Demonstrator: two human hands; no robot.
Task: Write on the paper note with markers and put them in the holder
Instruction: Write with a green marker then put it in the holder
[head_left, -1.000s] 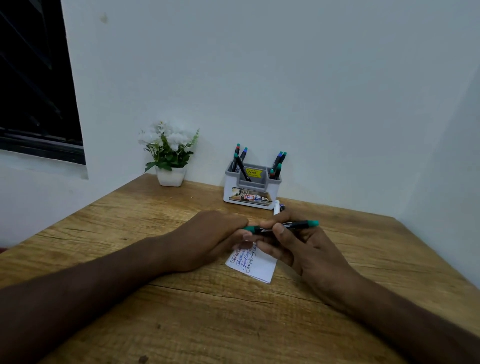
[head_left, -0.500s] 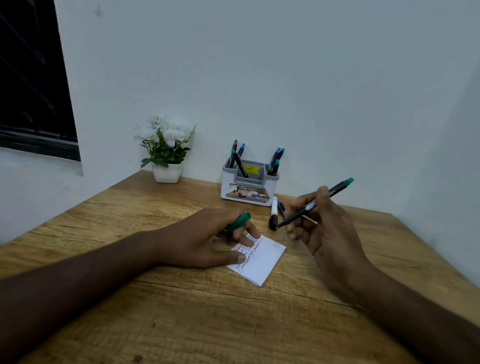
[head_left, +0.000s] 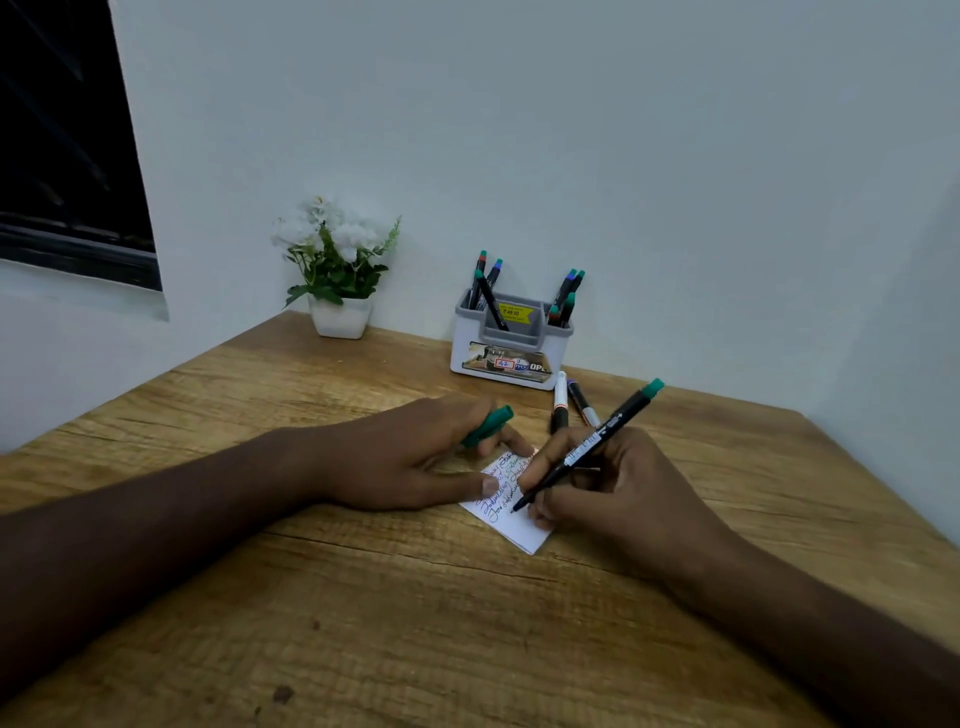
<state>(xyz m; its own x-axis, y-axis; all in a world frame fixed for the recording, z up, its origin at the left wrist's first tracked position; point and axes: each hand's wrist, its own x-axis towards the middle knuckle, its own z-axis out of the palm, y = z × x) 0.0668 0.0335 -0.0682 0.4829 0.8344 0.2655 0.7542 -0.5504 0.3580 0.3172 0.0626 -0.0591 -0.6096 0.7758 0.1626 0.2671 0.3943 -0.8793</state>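
A white paper note (head_left: 519, 525) with several handwritten lines lies on the wooden table (head_left: 415, 623). My right hand (head_left: 618, 488) grips an uncapped black marker with a green end (head_left: 597, 441), its tip touching the note. My left hand (head_left: 415, 457) rests on the table, thumb and a finger pinning the note's left edge, and holds the green cap (head_left: 488, 426) in its fingers. The grey and white holder (head_left: 511, 353) stands at the back by the wall with several markers upright in it.
Two more markers (head_left: 569, 402) lie on the table just in front of the holder's right corner. A white pot of white flowers (head_left: 340, 280) stands at the back left. Walls close the back and right sides; a dark window is at left.
My hands pulled the green cap off the marker; the left kept the cap. My right hand swung the marker up, then came down and set its tip on the note.
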